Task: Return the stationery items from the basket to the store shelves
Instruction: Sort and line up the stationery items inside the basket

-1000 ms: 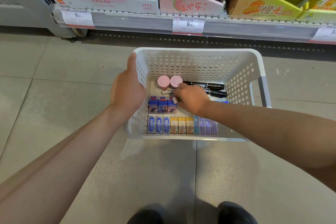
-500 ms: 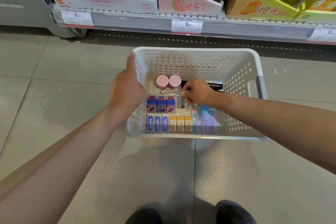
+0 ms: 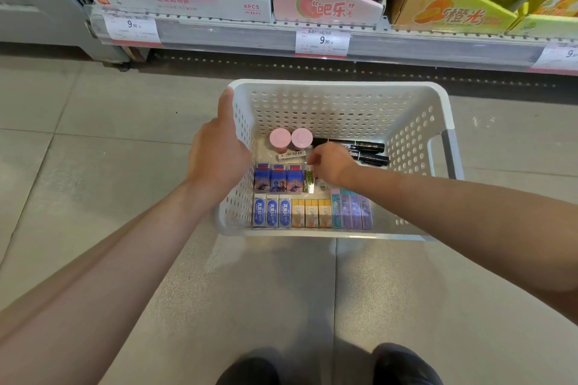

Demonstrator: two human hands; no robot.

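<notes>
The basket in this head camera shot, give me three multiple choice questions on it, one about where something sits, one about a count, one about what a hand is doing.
1. Where do the black markers lie in the basket?
A. far right part
B. near left corner
C. outside on the floor

2. How many pink round caps show?
A. one
B. two
C. four

3. What is the left hand doing?
A. hanging free
B. holding a marker
C. gripping the basket's left wall

Answers: 1 A, they lie beyond the right hand. 2 B, two sit side by side. 3 C, it wraps over the rim.
</notes>
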